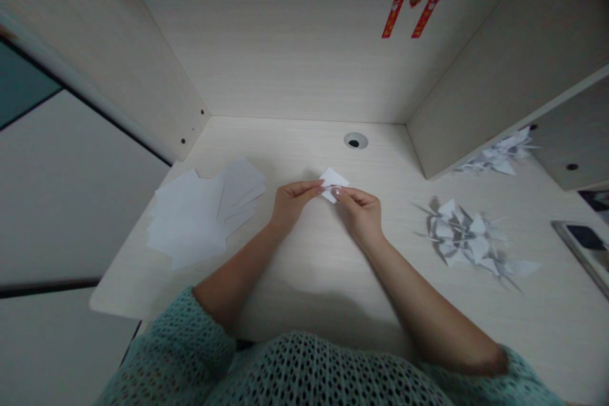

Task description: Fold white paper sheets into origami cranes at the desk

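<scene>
Between my two hands, over the middle of the desk, is a small piece of folded white paper (334, 176). My left hand (291, 203) pinches its left side between thumb and fingers. From the right, my right hand (364, 211) grips the same folded paper, with the thumb pressed on its lower part. The fingers cover much of the paper, so its exact folds cannot be made out. Left of my left hand lie stacks of flat white paper sheets (190, 222). Folded paper cranes (464, 235) sit in a cluster to the right of my right hand.
More folded paper pieces (499, 155) lie farther back, partly behind the upright panel (476, 76). A phone-like device (583, 244) rests at the right edge. A round cable hole (356, 140) is set in the desk near the back wall, which bears red paper strips (397, 6).
</scene>
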A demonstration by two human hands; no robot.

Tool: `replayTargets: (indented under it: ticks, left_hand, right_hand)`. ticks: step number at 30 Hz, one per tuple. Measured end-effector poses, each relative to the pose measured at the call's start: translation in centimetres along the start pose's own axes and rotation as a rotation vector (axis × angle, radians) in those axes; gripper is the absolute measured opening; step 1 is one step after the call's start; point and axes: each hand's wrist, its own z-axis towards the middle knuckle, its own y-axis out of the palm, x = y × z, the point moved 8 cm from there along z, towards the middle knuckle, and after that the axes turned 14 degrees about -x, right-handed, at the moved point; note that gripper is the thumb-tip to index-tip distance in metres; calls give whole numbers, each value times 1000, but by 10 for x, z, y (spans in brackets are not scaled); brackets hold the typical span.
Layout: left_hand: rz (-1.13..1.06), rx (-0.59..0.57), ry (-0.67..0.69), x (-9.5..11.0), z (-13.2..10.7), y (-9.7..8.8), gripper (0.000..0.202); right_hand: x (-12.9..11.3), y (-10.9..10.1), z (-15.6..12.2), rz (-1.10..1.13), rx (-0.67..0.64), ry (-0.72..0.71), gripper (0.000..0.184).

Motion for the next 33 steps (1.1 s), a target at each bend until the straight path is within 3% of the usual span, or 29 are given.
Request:
replayTargets:
  ticks: [19, 33]
  left_hand:
    - [-20, 55, 64, 1, -3, -2, 28]
    - [-26, -16, 89, 1, 0, 4, 38]
  right_hand:
    - [-4, 1, -1, -26, 35, -31, 16]
    - [-3, 0, 0, -53, 26, -17, 17]
